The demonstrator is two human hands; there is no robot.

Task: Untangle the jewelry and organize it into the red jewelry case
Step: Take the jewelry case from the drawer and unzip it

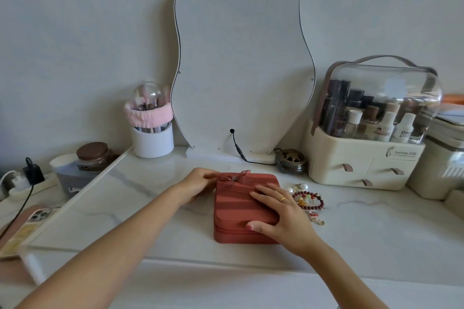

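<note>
Red and zipped closed, the jewelry case sits mid-table, and the tangled jewelry lies just right of it, so I judge nothing sorted yet. My right hand presses flat on the lid, fingers straight; my left hand pinches the zipper pull at the far-left corner.
</note>
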